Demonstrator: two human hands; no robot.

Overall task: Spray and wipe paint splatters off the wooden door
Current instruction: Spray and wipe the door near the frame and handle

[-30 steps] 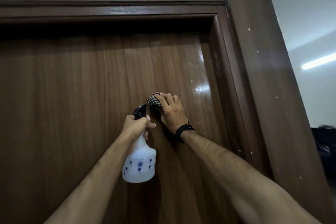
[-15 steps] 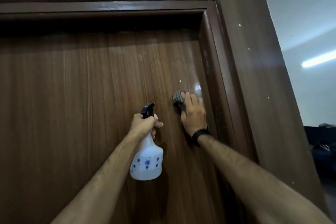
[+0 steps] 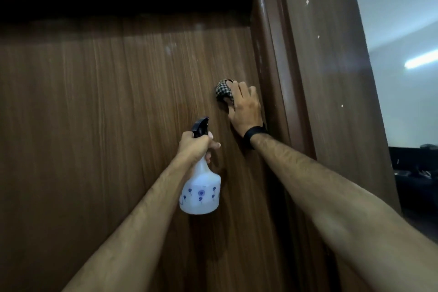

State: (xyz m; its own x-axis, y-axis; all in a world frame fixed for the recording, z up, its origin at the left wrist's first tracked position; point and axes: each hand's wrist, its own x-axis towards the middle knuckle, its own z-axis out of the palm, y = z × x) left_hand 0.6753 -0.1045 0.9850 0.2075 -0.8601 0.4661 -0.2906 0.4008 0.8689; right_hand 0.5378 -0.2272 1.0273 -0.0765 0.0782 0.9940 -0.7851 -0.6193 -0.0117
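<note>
The dark brown wooden door (image 3: 106, 114) fills the view, with faint pale smears near its upper middle. My right hand (image 3: 245, 109) presses a checked cloth (image 3: 224, 91) against the door close to its right edge, fingers over the cloth. My left hand (image 3: 195, 146) grips the neck of a white spray bottle (image 3: 201, 192) with blue flower prints and a black nozzle, held just in front of the door, below and left of the cloth.
The door frame (image 3: 275, 54) runs up the right side, and a brown side panel (image 3: 331, 78) beyond it carries small white paint specks. A pale wall with a tube light (image 3: 420, 60) and dark furniture (image 3: 414, 166) lie at the far right.
My right hand has slid the cloth from beside the nozzle rightward and up toward the door's right edge. The bottle stays in my left hand, nearly still.
</note>
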